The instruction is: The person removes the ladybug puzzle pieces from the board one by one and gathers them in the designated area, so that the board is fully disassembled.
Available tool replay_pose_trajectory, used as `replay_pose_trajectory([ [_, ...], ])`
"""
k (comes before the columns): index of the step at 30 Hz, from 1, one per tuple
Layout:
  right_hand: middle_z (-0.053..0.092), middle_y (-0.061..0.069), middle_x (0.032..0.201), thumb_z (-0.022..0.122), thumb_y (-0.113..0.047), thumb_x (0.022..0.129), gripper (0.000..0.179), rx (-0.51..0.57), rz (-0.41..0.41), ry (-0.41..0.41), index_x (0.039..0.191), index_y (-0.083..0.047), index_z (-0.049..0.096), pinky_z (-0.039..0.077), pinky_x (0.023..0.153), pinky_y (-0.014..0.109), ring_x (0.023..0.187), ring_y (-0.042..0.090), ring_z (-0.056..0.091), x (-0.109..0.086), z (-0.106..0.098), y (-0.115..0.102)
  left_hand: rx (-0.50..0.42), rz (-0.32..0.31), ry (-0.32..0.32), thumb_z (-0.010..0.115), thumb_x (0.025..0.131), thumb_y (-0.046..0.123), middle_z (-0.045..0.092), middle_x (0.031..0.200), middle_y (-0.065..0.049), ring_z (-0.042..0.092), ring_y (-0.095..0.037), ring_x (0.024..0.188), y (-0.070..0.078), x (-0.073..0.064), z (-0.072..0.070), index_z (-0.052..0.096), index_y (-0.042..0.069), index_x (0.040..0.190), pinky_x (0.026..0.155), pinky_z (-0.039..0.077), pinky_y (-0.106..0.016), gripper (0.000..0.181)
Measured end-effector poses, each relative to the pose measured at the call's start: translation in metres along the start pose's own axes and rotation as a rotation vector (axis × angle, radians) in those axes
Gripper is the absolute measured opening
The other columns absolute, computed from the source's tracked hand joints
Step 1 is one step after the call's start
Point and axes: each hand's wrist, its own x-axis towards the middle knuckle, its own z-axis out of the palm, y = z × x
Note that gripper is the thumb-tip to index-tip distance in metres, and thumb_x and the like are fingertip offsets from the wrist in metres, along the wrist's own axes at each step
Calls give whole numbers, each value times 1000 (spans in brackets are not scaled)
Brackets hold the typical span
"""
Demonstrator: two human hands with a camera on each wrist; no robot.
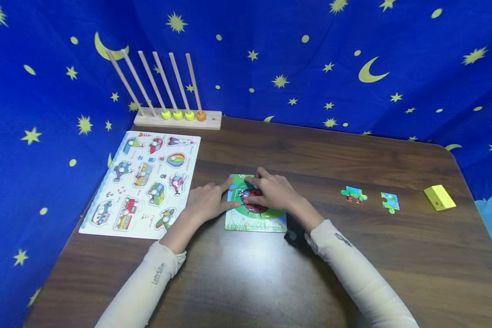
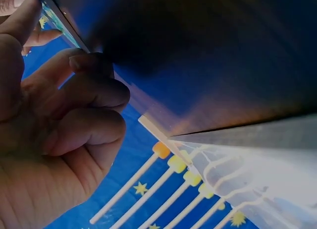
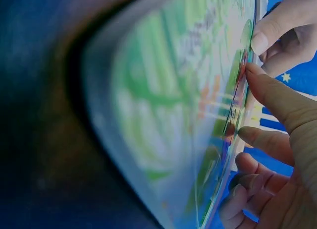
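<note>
Left hand (image 1: 205,200): unclenched, thumb and index finger spread and touching the left edge of a rectangular jigsaw board (image 1: 256,223) printed in green and blue with a red ladybug (image 1: 258,208); its remaining fingers bend loosely, as the left wrist view shows. Right hand (image 1: 276,193): unclenched, thumb and fingertips pressing on the upper part of the same board, which lies flat between the two hands. Well to the right of the right hand: one green, blue and red jigsaw piece (image 1: 354,194); beyond it, one blue and green jigsaw piece (image 1: 390,202), the two apart; farther right, one yellow block with slanted faces (image 1: 439,197). Just left of the left hand: one white board with coloured vehicle pictures (image 1: 145,231), its near right corner partly covered by the left forearm. Beyond the left hand: one pale wooden rack (image 1: 180,124) of six upright pegs, three bearing a yellow bead each and the rightmost an orange bead (image 1: 201,116). Beneath both hands: one dark brown wood-grain table (image 1: 229,282). Behind all: one blue curtain (image 1: 238,68) with yellow stars and moons.
</note>
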Motion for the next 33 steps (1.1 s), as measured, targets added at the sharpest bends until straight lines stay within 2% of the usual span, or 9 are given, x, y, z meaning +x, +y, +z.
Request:
replay_pose_trajectory([
  [2,57,11,109,71,-49,89,60,-6,-5,7,134,-9,63,43,54,25,61,10,50,0,0,-1,-7,1,-3,57,90,67,57,139,-21,66,-35,90,-1,0,0,26,24,157,64,49,-41,86],
  [10,58,11,109,69,-47,91,60,-27,-23,28,134,-6,62,44,53,25,63,9,52,-3,4,-3,-8,-5,2,59,89,66,60,136,-21,64,-31,81,-1,1,0,28,24,157,62,48,-41,86],
  [15,57,10,110,70,-49,89,63,-24,-3,33,135,-6,62,43,54,25,63,9,52,-2,6,-2,-3,-8,7,58,89,67,59,137,-20,66,-33,86,-1,1,2,27,25,157,64,49,-41,85],
  [22,57,10,111,68,-50,91,64,-31,-15,9,136,-5,61,41,50,23,63,10,52,0,5,-5,-4,0,14,59,87,69,64,128,-22,58,-26,70,-3,2,2,27,25,157,59,45,-38,89],
  [28,56,11,113,67,-49,92,64,-40,-17,-22,135,-3,60,39,49,22,64,11,52,4,2,-9,2,2,11,58,87,70,59,137,-20,63,-31,79,-2,1,2,28,24,157,62,48,-40,89],
  [33,55,10,108,68,-48,92,62,-51,-34,-17,131,0,62,36,48,22,61,12,48,7,1,-11,-2,-10,1,57,87,70,57,140,-19,65,-34,86,-1,0,2,26,25,157,65,49,-42,89],
])
